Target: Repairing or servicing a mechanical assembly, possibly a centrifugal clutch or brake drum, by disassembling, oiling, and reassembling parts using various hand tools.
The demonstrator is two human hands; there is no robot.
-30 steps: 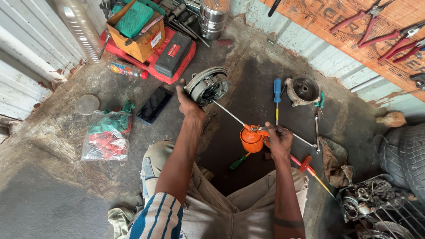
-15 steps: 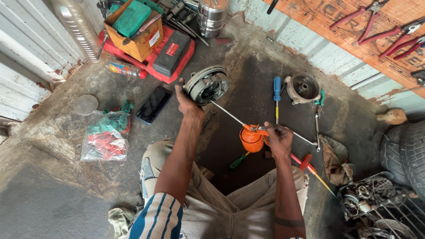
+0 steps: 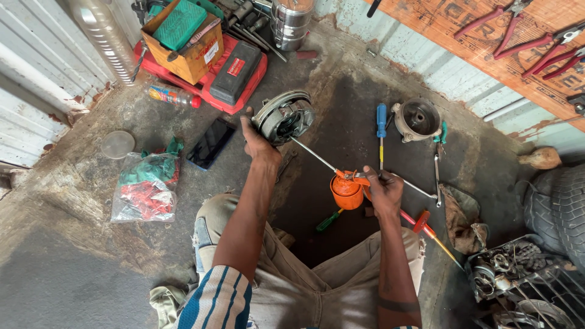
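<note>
My left hand [image 3: 259,143] grips the rim of a round metal clutch-like part [image 3: 284,116], tilted up on the oily floor. My right hand [image 3: 382,190] holds an orange oil can [image 3: 346,190] by its handle. The can's long thin spout [image 3: 312,154] reaches up-left to the open face of the round part. A second round metal housing [image 3: 418,119] sits on the floor to the right, with a blue-handled screwdriver [image 3: 381,125] lying between the two parts.
A phone [image 3: 211,142] and a plastic bag of rags [image 3: 146,186] lie left. Red toolboxes [image 3: 234,76] and a cardboard box [image 3: 183,42] stand behind. A spanner [image 3: 437,173], red-handled tool [image 3: 426,228], tyre [image 3: 563,204] and crate of parts [image 3: 524,286] sit right. Pliers [image 3: 548,42] hang on the wall board.
Both hands keep their hold and barely move. The view has shifted slightly, with the round part and can sitting a little lower in the picture.
</note>
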